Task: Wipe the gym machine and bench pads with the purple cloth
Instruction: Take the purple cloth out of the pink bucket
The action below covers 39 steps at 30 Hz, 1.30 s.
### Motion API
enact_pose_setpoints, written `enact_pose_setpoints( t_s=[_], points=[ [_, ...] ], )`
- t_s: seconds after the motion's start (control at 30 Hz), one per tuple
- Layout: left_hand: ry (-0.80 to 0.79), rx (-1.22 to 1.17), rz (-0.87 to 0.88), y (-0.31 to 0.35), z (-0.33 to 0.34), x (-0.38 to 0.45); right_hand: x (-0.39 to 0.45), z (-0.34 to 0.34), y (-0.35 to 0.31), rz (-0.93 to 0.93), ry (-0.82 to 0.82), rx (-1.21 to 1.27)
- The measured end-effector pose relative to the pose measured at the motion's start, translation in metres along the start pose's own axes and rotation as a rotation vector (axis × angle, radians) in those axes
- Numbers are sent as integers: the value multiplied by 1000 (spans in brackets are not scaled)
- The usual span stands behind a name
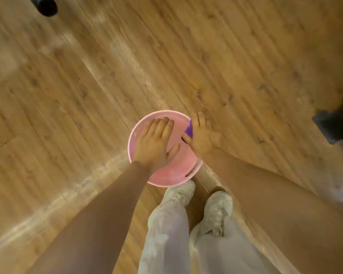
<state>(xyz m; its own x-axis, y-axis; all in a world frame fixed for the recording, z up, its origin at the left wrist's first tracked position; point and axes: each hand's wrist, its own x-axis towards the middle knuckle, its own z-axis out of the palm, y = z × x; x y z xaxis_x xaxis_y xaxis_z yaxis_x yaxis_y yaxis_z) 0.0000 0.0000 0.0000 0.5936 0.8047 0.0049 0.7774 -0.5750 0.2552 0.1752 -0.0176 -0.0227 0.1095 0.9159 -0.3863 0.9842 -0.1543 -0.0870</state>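
A round pink bucket (174, 171) stands on the wooden floor just in front of my feet. My left hand (154, 143) hangs over the bucket's opening with its fingers straight and spread, holding nothing. My right hand (201, 135) is at the bucket's right rim and grips the purple cloth (189, 130). Only a small purple corner of the cloth shows beside my fingers; the rest is hidden under the hand. No gym machine pad or bench pad is in view.
Wooden plank floor (226, 56) surrounds the bucket on all sides. A dark object (47, 5) lies at the top left edge. A dark block (335, 125), perhaps a machine base, juts in at the right edge. My white shoes (216, 210) stand right behind the bucket.
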Motion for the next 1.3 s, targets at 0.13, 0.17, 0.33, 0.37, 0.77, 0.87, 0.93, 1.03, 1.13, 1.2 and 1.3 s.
enact_pose_setpoints(
  t_s=[0.13, 0.17, 0.33, 0.37, 0.77, 0.87, 0.93, 1.03, 1.13, 1.2, 1.3],
  points=[
    [71, 9, 12, -5, 15, 5, 14, 5, 2, 50, 33, 47],
    [89, -5, 17, -5, 17, 6, 13, 3, 2, 57, -38, 130],
    [131, -36, 23, -3, 10, 8, 10, -14, 9, -40, -124, 224],
    [133, -52, 23, -2, 7, 9, 10, -19, 10, -49, -152, 234],
    [103, -141, 70, 40, -108, 41, -52, -127, 42, -91, 368, 502],
    [128, -153, 138, 58, -159, 54, -74, -177, 49, -70, 428, 489],
    [111, -158, 180, 71, -196, 63, -92, -213, 54, -75, 467, 477],
    [87, -158, 250, 94, -252, 73, -125, -269, 62, -61, 521, 401],
    [88, -162, 359, 121, -303, 79, -167, -327, 68, -10, 578, 266],
    [81, -166, 436, 141, -332, 83, -195, -359, 73, 20, 624, 177],
    [111, -173, 564, 175, -370, 91, -237, -394, 82, 94, 687, 136]
  ],
)
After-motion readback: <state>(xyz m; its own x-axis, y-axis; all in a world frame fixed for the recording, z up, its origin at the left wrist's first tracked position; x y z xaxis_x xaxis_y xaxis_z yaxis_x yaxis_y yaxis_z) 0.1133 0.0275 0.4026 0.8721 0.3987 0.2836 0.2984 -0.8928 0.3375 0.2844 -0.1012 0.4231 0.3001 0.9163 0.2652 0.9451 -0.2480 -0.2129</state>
